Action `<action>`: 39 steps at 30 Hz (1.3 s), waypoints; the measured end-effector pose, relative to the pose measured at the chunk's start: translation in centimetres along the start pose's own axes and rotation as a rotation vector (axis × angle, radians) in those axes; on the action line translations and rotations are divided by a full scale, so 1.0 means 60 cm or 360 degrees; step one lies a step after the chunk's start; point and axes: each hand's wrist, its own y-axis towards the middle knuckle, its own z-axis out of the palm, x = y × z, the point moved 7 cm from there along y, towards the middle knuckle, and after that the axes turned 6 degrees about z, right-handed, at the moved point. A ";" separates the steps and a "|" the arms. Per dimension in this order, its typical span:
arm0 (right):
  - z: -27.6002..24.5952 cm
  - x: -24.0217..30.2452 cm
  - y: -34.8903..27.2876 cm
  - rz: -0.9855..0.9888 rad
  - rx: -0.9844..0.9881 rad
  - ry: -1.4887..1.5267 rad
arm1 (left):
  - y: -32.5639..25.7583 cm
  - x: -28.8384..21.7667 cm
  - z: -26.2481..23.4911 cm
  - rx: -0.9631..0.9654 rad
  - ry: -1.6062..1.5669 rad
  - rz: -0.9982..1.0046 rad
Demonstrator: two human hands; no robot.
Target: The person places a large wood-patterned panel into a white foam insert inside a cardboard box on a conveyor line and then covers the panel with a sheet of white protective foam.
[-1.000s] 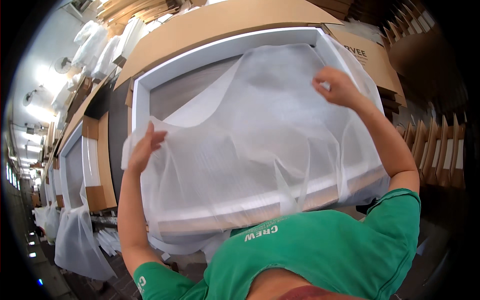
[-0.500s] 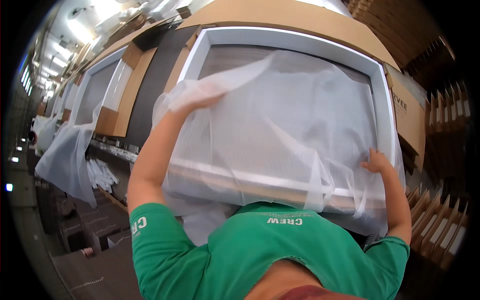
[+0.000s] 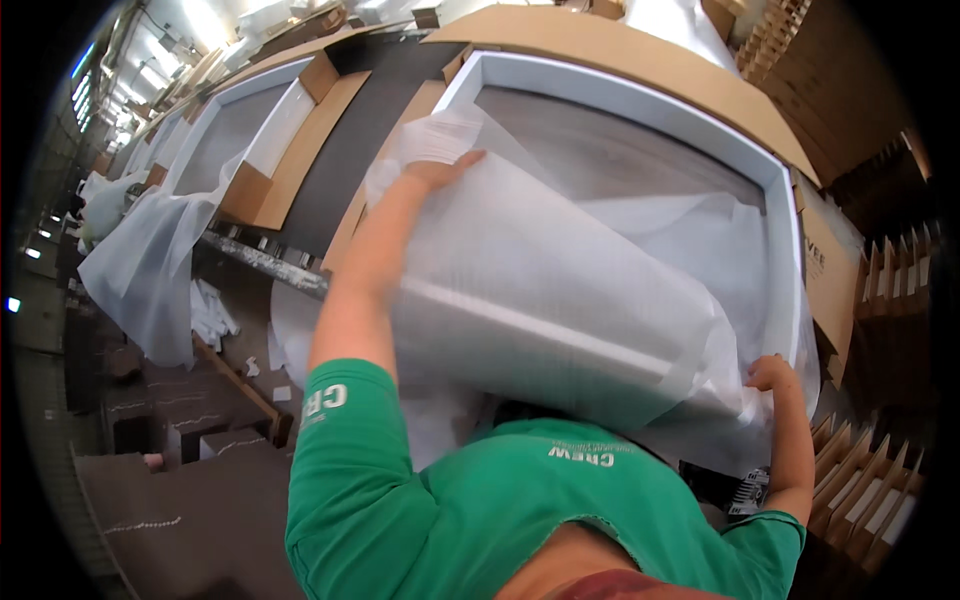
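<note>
A thin, translucent white foam sheet [image 3: 560,260] lies partly over a grey, wood-grained panel [image 3: 620,140] in a shallow box with white side walls [image 3: 640,88]. My left hand [image 3: 438,174] grips the sheet at the box's left side, its thumb showing and its other fingers mostly covered by the foam. By the near right corner, my right hand [image 3: 770,373] is closed on the sheet's gathered edge. The foam spans between both hands and drapes over the near wall. The panel's far part lies uncovered.
Cardboard flaps [image 3: 620,50] fold outward around the box. Left of it, across a dark conveyor surface [image 3: 350,130], stands a similar open box [image 3: 285,135] with hanging foam [image 3: 160,270]. Upright cardboard pieces [image 3: 870,490] stand at right. Dark stacked packages [image 3: 180,530] lie lower left.
The sheet's far edge has been drawn toward me, baring more of the panel. My right hand has moved nearer to me, onto the gathered foam. The whole view has shifted slightly.
</note>
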 end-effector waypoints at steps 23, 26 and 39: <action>-0.095 0.116 -0.282 -0.0513 -0.1326 0.1533 | -0.216 0.036 -0.106 0.0118 -0.0667 0.0089; -0.066 0.147 -0.246 -0.0434 -0.0777 0.1149 | -0.179 0.005 -0.114 -0.0124 -0.0509 0.0346; -0.272 0.121 -0.006 -0.0196 -0.0784 0.1023 | 0.007 0.130 -0.127 -0.0377 0.0314 -0.0238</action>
